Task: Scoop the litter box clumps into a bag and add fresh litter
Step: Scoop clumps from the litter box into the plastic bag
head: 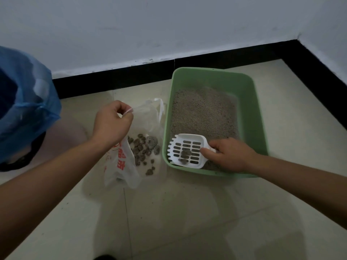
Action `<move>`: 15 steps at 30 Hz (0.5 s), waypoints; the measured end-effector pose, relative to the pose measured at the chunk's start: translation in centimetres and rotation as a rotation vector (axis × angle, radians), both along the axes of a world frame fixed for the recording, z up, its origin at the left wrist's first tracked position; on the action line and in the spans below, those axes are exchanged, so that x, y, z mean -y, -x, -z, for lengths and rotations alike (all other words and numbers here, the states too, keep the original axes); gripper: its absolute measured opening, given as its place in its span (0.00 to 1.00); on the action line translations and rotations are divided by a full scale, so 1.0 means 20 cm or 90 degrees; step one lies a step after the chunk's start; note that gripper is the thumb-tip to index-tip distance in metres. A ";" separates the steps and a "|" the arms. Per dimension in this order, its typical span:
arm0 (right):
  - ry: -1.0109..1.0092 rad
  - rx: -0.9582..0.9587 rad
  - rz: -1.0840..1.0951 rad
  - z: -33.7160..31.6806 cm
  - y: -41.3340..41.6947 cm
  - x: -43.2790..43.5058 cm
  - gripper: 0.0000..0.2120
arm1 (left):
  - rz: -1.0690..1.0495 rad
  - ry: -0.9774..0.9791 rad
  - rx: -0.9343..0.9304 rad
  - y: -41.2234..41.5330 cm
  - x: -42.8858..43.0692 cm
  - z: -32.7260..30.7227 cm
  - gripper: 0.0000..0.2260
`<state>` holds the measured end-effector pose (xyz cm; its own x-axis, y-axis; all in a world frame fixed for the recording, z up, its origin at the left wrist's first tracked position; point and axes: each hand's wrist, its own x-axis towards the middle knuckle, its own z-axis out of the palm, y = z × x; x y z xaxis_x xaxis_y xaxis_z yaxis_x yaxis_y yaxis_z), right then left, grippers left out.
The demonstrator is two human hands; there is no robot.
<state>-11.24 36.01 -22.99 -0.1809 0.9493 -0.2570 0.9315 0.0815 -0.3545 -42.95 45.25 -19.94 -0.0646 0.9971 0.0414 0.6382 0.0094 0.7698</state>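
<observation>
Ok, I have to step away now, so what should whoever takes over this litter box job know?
Left hand: pinches the plastic bag by its rim, lifting it beside the litter box.
Right hand: grips the handle of the white scoop, which is at the box's near left corner with a few scooped clumps on it.
Done: many bagged clumps lie in the bag.
Left: tip this scoopful into the bag, sift the remaining litter, then add fresh litter. No fresh supply is in view.

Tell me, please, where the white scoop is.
Head view: the white scoop is in the near-left corner of the litter box, gripped by the right hand.
</observation>
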 end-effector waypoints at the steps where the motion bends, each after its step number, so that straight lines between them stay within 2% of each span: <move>1: 0.005 0.001 0.000 0.00 0.01 0.00 0.32 | -0.001 0.003 0.003 0.00 0.00 0.00 0.04; 6: 0.058 -0.071 0.032 -0.09 0.00 -0.04 0.28 | -0.010 0.024 0.022 0.00 0.00 -0.01 0.03; 10: 0.051 -0.166 0.071 -0.22 0.06 -0.08 0.30 | -0.025 0.040 0.043 0.00 0.00 -0.02 0.04; 13: 0.016 -0.116 0.048 -0.32 0.20 -0.11 0.29 | -0.041 0.053 0.057 -0.02 0.00 -0.03 0.05; 15: -0.030 0.003 -0.010 -0.36 0.30 -0.11 0.32 | -0.051 0.060 0.070 -0.02 -0.01 -0.04 0.06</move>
